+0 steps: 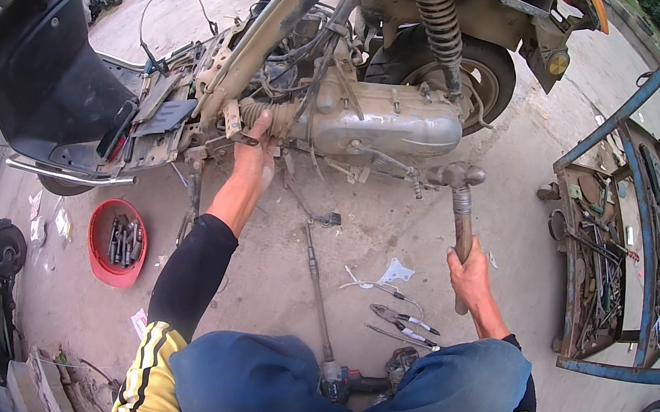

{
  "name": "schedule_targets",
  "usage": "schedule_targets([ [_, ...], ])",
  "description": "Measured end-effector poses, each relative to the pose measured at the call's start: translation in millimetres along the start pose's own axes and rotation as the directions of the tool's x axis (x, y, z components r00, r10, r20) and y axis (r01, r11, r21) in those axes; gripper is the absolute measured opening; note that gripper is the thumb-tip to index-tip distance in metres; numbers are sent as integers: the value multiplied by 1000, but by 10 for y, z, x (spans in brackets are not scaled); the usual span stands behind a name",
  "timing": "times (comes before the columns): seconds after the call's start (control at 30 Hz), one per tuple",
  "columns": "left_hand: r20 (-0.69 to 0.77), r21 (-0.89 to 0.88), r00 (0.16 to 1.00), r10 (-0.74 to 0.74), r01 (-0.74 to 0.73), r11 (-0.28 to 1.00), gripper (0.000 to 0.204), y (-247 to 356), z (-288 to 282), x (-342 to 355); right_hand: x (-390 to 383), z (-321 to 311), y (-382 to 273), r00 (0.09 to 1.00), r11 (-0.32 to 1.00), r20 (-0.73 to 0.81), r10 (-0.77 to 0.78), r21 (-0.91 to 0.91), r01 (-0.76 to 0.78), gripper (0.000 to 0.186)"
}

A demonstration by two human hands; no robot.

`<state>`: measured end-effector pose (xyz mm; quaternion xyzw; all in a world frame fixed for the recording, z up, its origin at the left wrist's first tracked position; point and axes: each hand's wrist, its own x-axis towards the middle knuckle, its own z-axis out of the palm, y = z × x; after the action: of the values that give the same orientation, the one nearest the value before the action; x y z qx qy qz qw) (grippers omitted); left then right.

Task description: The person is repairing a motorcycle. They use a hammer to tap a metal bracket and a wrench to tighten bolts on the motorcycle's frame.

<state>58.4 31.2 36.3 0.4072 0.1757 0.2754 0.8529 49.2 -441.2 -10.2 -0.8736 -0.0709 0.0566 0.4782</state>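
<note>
— So, where are your 2 hands?

— My left hand is up against the underside of the stripped, dusty scooter, fingers pressed at a small metal part just below the frame rail and beside the grey metal engine case. I cannot tell whether those fingers pinch anything or only press on it. My right hand is wrapped tight round the worn wooden handle of a steel-headed hammer, with the head raised just beside the lower edge of the engine case, near the rear wheel.

— And what lies around you?

— I am crouched on the concrete ground, both knees in blue trousers at the bottom of the view. Between them lies a long metal bar tool, running from near my knees toward the scooter. To its right, near my right wrist, are 2 pairs of pliers with dark handles and some small white scraps. A round red plastic tray of sockets and bits sits to my left, well apart from the hammer. On my right stands an open blue metal toolbox, full of wrenches. The scooter's black front panel is at the far left.
</note>
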Motion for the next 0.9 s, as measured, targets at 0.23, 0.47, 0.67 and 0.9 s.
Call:
schedule_targets([
  [0.23, -51, 58, 998, 28, -25, 998, 35, -6, 63, -43, -83, 7, -165, 999, 992, -17, 30, 123, -28, 32],
  [0.47, -49, 90, 997, 56, -52, 995, 35, 58, -44, -11, -10, -39, -457, 991, 996, 97, 88, -22, -86, 29],
  [0.67, -6, 71, 999, 52, -52, 996, 56, -50, -89, 2, 117, -38, -110, 975, 991, 188, 116, -86, -102, 23],
  [0.9, -27, 93, 996, 82, -79, 993, 57, 21, 57, -145, -265, -249, -106, 945, 914, 168, 280, 256, -316, 17],
])
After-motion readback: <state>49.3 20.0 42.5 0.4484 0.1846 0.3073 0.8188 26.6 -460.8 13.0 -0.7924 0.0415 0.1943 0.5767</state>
